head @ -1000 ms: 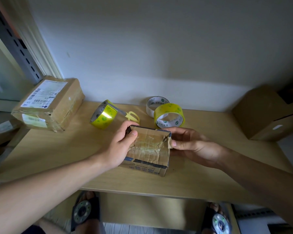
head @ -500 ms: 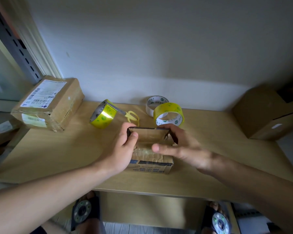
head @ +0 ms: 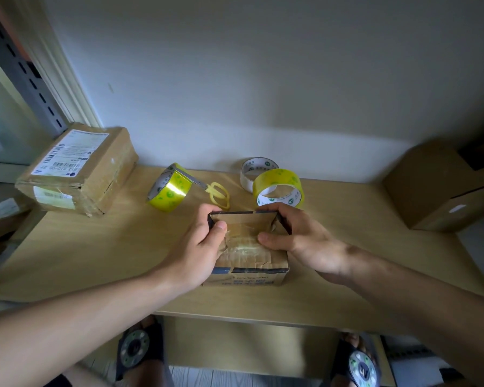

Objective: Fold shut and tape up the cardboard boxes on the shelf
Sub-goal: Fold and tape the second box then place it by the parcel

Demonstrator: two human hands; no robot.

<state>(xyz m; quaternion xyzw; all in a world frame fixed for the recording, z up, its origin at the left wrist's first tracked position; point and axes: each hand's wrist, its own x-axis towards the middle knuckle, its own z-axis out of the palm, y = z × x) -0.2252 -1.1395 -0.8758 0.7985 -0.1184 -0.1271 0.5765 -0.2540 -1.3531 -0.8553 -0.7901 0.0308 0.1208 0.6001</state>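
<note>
- Hands came first from where I stood: the left hand [head: 199, 244] gripped the small cardboard box [head: 249, 252] at its left side, thumb pressed on the top flap, and the right hand [head: 302, 238] curled round its right side, thumb on the same flap.
- That box sat near the front edge of the tabletop [head: 95, 255], its creased top flap glossy with old wrinkled tape, a blue printed band along the front.
- Folding looked to be the step in hand; the far flaps stood up, so I judged the next move called for pressing them flat, then fetching tape.
- Just beyond lay yellow scissors [head: 217, 192], a shiny yellow tape roll [head: 169, 191] tilted on edge, another yellow roll [head: 280, 188] and a white roll [head: 259, 170].
- Farther off were a labelled box [head: 78, 171] at the left and a plain brown box [head: 442, 188] at the right.
</note>
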